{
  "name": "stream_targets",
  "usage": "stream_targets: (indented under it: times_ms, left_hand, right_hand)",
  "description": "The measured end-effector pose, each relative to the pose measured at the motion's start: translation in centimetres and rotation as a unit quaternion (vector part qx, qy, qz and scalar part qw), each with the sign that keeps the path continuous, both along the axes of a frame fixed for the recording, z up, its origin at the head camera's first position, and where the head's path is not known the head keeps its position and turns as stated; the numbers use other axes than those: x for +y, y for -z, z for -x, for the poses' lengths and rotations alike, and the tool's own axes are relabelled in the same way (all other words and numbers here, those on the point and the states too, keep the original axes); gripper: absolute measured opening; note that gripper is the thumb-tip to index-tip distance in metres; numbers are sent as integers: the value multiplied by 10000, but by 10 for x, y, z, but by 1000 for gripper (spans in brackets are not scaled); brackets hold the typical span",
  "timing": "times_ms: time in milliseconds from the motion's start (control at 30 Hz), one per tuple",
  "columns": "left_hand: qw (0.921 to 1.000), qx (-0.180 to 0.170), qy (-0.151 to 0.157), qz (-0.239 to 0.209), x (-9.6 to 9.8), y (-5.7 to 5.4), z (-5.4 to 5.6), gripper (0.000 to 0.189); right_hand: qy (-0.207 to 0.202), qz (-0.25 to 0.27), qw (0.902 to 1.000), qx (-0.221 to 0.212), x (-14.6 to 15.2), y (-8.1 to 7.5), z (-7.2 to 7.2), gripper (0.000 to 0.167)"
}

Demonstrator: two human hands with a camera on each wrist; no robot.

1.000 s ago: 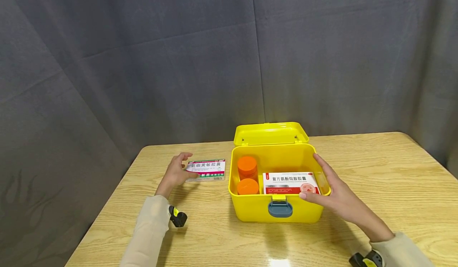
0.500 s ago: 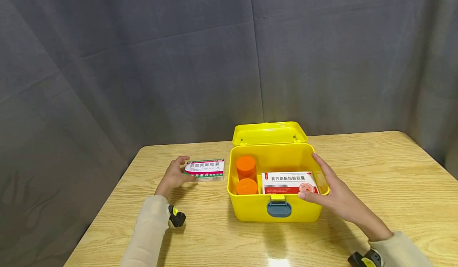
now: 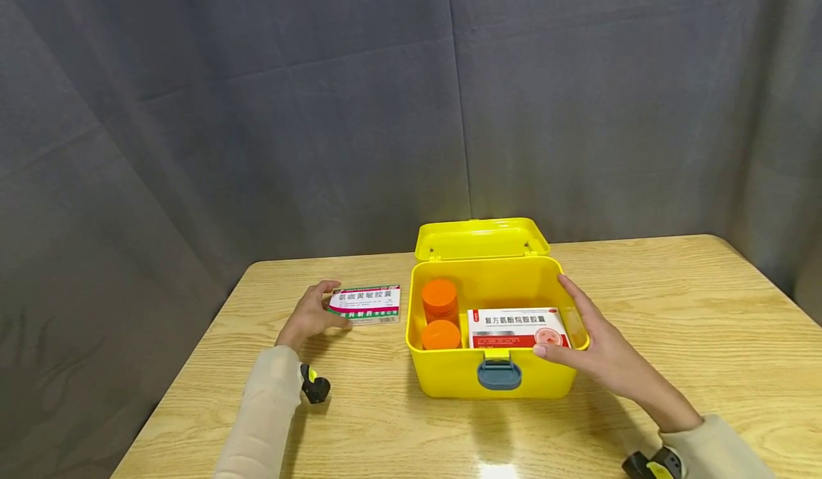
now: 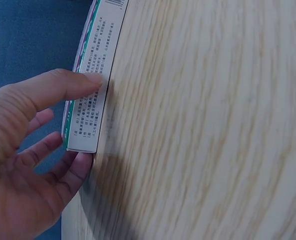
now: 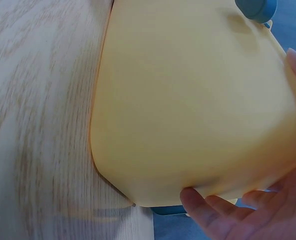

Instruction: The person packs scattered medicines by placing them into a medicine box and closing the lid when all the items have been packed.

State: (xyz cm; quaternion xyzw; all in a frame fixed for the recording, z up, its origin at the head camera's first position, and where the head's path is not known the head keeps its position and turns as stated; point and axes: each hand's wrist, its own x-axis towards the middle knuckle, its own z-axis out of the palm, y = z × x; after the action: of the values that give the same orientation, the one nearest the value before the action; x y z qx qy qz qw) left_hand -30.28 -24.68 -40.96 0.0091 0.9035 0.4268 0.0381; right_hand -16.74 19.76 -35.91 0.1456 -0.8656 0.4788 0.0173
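The flat medicine box (image 3: 364, 303) on the table is the thing in hand here. It lies flat on the wooden table (image 3: 674, 308), just left of the open yellow case (image 3: 449, 375) but not touching it. White top with a magenta band and green strip, Chinese print on the face, small text down the side edge in the left wrist view. It looks like thin cardboard, so I'd guess it's light and easy to crush if squeezed.

The left hand (image 3: 311, 315) is curled around the box's left end. The wrist view shows the thumb (image 4: 63, 90) pressed on one face and the fingers wrapped at the corner underneath, so it's a pinch, though the box looks like it's resting on the table rather than lifted.

My read: this is the grasping step, pickup just getting going. The next move probably calls for lifting it clear of the table and over the case's near-left wall without clipping the rim.

The right hand (image 3: 594, 347) is spread open against the case's right side, thumb on the front rim and fingers straight along the wall, steadying it rather than gripping.

Inside the case: two orange-capped jars (image 3: 440, 315) in the left section, and a white-and-red medicine box (image 3: 517, 327) lying flat on the right. The lid (image 3: 481, 240) is flipped back and a blue latch (image 3: 499, 374) sits at the front. Grey curtain (image 3: 257, 108) behind it all.
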Motion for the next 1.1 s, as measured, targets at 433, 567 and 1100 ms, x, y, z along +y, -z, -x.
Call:
stream_targets:
  times_ms: [433, 567, 1100]
  left_hand:
    - [9994, -285, 151, -117, -1, -2, 0, 79]
    - [9994, -249, 202, -98, -2, 0, 2, 78]
    - [9997, 127, 168, -104, -6, 5, -1, 71]
  right_hand:
    - [15, -12, 10000, -30, 0, -1, 0, 105]
    - [4, 19, 10000, -60, 0, 0, 1, 106]
    - [-36, 52, 10000, 6, 0, 1, 1, 105]
